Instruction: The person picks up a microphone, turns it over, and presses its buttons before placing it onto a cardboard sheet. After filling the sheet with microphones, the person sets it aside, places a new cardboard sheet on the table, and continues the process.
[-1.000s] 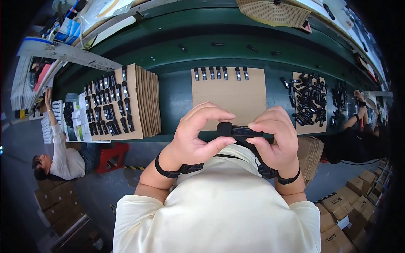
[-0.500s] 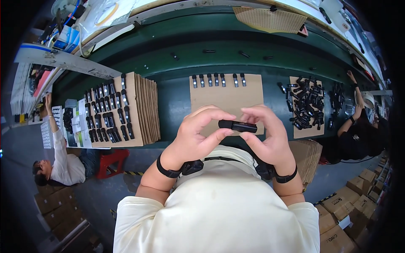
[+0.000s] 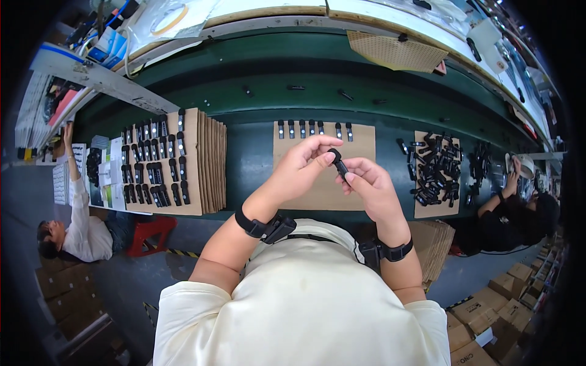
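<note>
A small black lapel microphone (image 3: 343, 170) with a rounded dark head is held over the near part of a cardboard sheet (image 3: 308, 195). My left hand (image 3: 305, 166) pinches its head end between thumb and index finger. Lower on its body, my right hand (image 3: 367, 183) is closed round it, thumb on top. The microphone tilts, head up and to the left. Beyond my hands, a row of similar microphones (image 3: 301, 129) lies along the sheet's far edge; my left fingers partly cover the row's right part.
Rows of microphones (image 3: 162, 146) lie on stacked cardboard (image 3: 210, 161) at left. A jumbled microphone heap (image 3: 436, 168) covers another sheet at right. Loose pieces lie on the green bench (image 3: 250, 116). One person (image 3: 91, 232) sits at far left, another (image 3: 510, 219) at far right. Cartons (image 3: 482, 305) stand lower right.
The microphone has turned from nearly level to steeply tilted, head upward. My hands have moved slightly farther out, and the right fingers have closed round its body. The view has shifted a little.
</note>
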Demonstrator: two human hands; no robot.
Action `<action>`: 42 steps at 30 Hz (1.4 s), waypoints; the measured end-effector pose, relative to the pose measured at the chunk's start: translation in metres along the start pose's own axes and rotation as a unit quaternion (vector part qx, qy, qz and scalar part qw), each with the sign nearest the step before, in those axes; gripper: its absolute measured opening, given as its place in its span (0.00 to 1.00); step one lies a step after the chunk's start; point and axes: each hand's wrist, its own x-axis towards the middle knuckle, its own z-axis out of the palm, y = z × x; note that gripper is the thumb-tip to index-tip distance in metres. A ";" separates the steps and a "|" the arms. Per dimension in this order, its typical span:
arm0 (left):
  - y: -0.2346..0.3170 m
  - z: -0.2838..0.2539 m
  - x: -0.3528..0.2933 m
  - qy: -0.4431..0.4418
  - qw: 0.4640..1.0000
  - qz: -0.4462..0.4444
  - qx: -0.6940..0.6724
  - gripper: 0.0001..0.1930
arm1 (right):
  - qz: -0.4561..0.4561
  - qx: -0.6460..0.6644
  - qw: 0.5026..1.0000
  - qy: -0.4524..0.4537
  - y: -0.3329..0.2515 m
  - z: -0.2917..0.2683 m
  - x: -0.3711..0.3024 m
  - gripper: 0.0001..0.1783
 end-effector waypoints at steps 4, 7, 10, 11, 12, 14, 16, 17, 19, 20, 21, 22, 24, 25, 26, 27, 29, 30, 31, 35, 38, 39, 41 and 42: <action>-0.018 0.001 0.013 0.015 0.997 -0.033 -0.071 0.13 | -0.011 -0.016 0.999 0.029 0.004 0.004 0.007 0.13; -0.023 -0.001 0.019 0.032 0.992 -0.057 -0.108 0.11 | -0.012 -0.019 0.999 0.039 0.008 0.001 0.014 0.15; -0.031 -0.004 0.021 0.032 0.988 -0.081 -0.128 0.10 | -0.017 -0.014 0.999 0.042 0.013 -0.002 0.023 0.17; -0.033 -0.005 0.022 0.024 0.987 -0.091 -0.129 0.09 | -0.023 -0.008 0.999 0.040 0.015 -0.003 0.026 0.18; -0.036 -0.006 0.022 0.016 0.986 -0.101 -0.129 0.08 | -0.028 -0.003 0.999 0.037 0.017 -0.005 0.029 0.18; -0.041 -0.006 0.024 0.015 0.989 -0.104 -0.102 0.08 | -0.029 0.001 0.999 0.035 0.025 -0.010 0.037 0.19; -0.043 -0.007 0.027 0.017 0.993 -0.110 -0.047 0.08 | -0.030 0.007 0.999 0.026 0.031 -0.013 0.045 0.20; -0.045 -0.010 0.031 0.018 0.993 -0.110 -0.046 0.08 | -0.030 0.008 0.999 0.025 0.033 -0.015 0.050 0.20; -0.052 -0.023 0.044 0.080 0.989 -0.104 -0.070 0.08 | -0.022 -0.091 0.995 0.031 0.034 -0.022 0.062 0.21; -0.057 -0.031 0.051 0.111 0.985 -0.101 -0.082 0.08 | -0.018 -0.141 0.989 0.034 0.034 -0.025 0.069 0.21; -0.061 -0.042 0.060 0.112 0.985 -0.101 -0.081 0.08 | -0.019 -0.140 0.989 0.033 0.036 -0.034 0.079 0.21; -0.066 -0.053 0.072 0.164 0.975 -0.118 -0.087 0.07 | -0.014 -0.194 0.979 0.062 0.039 -0.050 0.091 0.22; -0.078 -0.079 0.095 0.217 0.962 -0.136 -0.091 0.07 | -0.008 -0.246 0.965 0.090 0.045 -0.085 0.117 0.23; -0.088 -0.093 0.107 0.275 0.947 -0.143 -0.090 0.06 | -0.005 -0.282 0.953 0.114 0.049 -0.105 0.130 0.24; -0.099 -0.109 0.119 0.331 0.928 -0.149 -0.088 0.06 | -0.002 -0.318 0.938 0.139 0.052 -0.123 0.143 0.24; -0.113 -0.129 0.129 0.334 0.927 -0.149 -0.086 0.06 | -0.003 -0.317 0.938 0.136 0.053 -0.137 0.157 0.24; -0.146 -0.174 0.145 0.416 0.895 -0.157 -0.038 0.05 | 0.039 -0.391 0.896 0.205 0.057 -0.165 0.183 0.26; -0.164 -0.206 0.146 0.417 0.891 -0.178 0.014 0.05 | 0.039 -0.390 0.898 0.200 0.062 -0.177 0.198 0.26; -0.178 -0.235 0.146 0.415 0.885 -0.200 0.065 0.05 | 0.042 -0.413 0.886 0.209 0.068 -0.191 0.211 0.27; -0.214 -0.285 0.165 0.490 0.830 -0.189 0.188 0.10 | 0.067 -0.470 0.847 0.240 0.088 -0.250 0.245 0.30; -0.224 -0.320 0.162 0.494 0.756 -0.204 0.378 0.14 | 0.085 -0.491 0.837 0.228 0.095 -0.257 0.268 0.32; -0.227 -0.327 0.161 0.498 0.750 -0.209 0.382 0.14 | 0.108 -0.493 0.838 0.207 0.092 -0.258 0.274 0.31; -0.223 -0.320 0.170 0.395 0.677 -0.316 0.534 0.17 | 0.164 -0.497 0.835 0.172 0.087 -0.256 0.277 0.31; -0.221 -0.317 0.176 0.333 0.631 -0.360 0.601 0.19 | 0.170 -0.494 0.835 0.172 0.089 -0.256 0.279 0.31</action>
